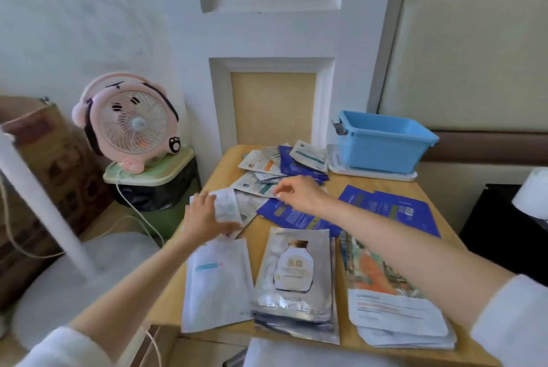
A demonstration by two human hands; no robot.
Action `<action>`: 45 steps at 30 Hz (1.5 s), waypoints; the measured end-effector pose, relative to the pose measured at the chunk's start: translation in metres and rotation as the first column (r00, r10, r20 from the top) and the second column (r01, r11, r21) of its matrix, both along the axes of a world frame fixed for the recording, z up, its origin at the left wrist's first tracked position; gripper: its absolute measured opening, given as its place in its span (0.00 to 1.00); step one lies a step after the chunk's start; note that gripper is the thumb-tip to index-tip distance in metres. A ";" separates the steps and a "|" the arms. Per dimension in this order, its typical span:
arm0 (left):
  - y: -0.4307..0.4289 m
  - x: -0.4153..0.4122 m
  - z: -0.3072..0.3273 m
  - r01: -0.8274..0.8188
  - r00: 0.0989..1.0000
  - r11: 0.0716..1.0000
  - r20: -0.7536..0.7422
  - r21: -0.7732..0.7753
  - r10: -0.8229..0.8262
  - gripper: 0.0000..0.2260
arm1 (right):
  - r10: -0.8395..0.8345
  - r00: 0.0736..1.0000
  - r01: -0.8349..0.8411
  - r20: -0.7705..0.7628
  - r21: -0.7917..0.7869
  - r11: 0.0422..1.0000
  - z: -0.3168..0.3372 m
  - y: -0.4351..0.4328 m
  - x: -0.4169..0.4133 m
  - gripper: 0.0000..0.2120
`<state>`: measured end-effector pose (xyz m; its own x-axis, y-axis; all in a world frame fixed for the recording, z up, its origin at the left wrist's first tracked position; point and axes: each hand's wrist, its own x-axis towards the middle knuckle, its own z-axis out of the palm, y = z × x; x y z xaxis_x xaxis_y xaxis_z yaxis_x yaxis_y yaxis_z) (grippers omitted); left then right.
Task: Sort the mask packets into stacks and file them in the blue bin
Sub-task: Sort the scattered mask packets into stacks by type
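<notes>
Mask packets cover a small wooden table [382,185]. An unsorted heap [278,165] lies at the back. Near me lie sorted stacks: white packets [216,280], silver packets with a bottle picture [296,277], orange-patterned packets [391,292], and dark blue packets [394,209] at the right. The empty blue bin [382,144] stands at the back right on a white lid. My left hand [204,215] grips a white packet [226,203] at the table's left edge. My right hand [296,191] hovers over the heap, fingers curled and apart, holding nothing.
A pink fan [130,123] sits on a green-lidded bin left of the table, its cord trailing down. Cardboard boxes [59,159] stand at the far left. A white pole [44,203] and white cushion are near left. A black object stands at the right.
</notes>
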<state>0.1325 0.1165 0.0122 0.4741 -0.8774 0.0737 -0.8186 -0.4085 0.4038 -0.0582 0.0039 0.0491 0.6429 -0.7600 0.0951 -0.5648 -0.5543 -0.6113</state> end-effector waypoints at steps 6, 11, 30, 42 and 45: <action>0.007 0.034 -0.033 0.147 0.970 0.965 0.157 0.217 -0.183 0.39 | 0.126 0.978 -0.130 -0.168 -0.015 0.991 -0.019 0.013 0.056 0.17; -0.003 0.034 -0.040 0.175 0.928 0.971 0.303 0.163 -0.218 0.28 | 0.147 0.963 -0.145 -0.227 0.022 0.989 -0.031 0.013 0.065 0.29; 0.045 0.090 0.074 -0.118 0.719 0.839 -0.629 -0.531 -0.297 0.05 | 0.272 0.860 -0.313 -0.432 -0.024 0.950 -0.059 -0.010 0.098 0.49; 0.047 0.049 -0.008 0.463 0.807 0.880 -0.461 0.105 -0.370 0.09 | 0.123 0.777 -0.244 -0.618 -0.114 0.963 -0.065 0.007 0.120 0.48; 0.048 0.041 -0.016 0.411 0.879 0.904 -0.311 0.116 -0.360 0.11 | 0.114 0.793 -0.257 -0.598 -0.160 0.953 -0.062 0.012 0.120 0.41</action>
